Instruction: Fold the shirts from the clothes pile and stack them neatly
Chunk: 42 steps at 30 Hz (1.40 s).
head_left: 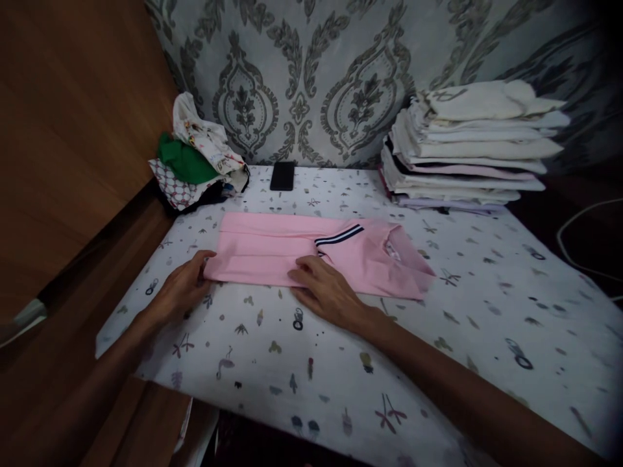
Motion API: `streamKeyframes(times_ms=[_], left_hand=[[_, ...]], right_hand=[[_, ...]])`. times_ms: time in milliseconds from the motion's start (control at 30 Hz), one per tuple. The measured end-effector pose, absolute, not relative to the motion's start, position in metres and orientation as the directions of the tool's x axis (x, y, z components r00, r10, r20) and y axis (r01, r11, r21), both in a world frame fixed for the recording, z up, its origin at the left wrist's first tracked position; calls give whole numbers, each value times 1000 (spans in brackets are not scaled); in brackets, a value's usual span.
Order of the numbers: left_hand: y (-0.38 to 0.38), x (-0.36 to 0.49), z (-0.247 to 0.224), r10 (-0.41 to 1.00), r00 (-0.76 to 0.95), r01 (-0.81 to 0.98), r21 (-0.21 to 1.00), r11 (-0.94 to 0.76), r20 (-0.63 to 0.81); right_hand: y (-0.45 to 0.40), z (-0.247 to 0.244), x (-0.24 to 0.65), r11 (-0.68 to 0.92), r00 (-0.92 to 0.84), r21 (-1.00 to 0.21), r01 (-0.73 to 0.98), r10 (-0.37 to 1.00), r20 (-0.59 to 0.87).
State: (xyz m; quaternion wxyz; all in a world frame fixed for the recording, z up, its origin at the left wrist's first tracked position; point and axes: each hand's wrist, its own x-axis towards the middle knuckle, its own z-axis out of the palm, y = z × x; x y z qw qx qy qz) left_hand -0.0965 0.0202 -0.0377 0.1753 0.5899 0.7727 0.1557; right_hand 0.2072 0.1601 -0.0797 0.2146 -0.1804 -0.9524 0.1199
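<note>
A pink polo shirt (pixel 263 250) lies folded into a long strip across the patterned white cloth (pixel 272 344). Its collar end points right, and a navy-and-white striped sleeve band shows on top near the middle. At the hem, my left hand (pixel 187 282) pinches the near left corner between thumb and fingers. My right hand (pixel 324 285) rests on the shirt's near edge just below the striped band, its fingers bent and lying over the fabric. Whether the right fingers grip any cloth is hard to see.
Behind the shirt a black phone (pixel 282 176) lies near the wallpapered wall (pixel 299 78). A loose heap of clothes (pixel 195 159) sits at the back left beside a wooden cabinet (pixel 73 117). A tall stack of folded garments (pixel 472 146) stands at the back right.
</note>
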Motion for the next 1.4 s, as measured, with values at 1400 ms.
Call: streamKeyframes(times_ms=[1400], left_hand=[[72,-99,-42,999,-45,948,316,34,28]], right_hand=[[251,-34,240,663,-663,-35,748,749,25]])
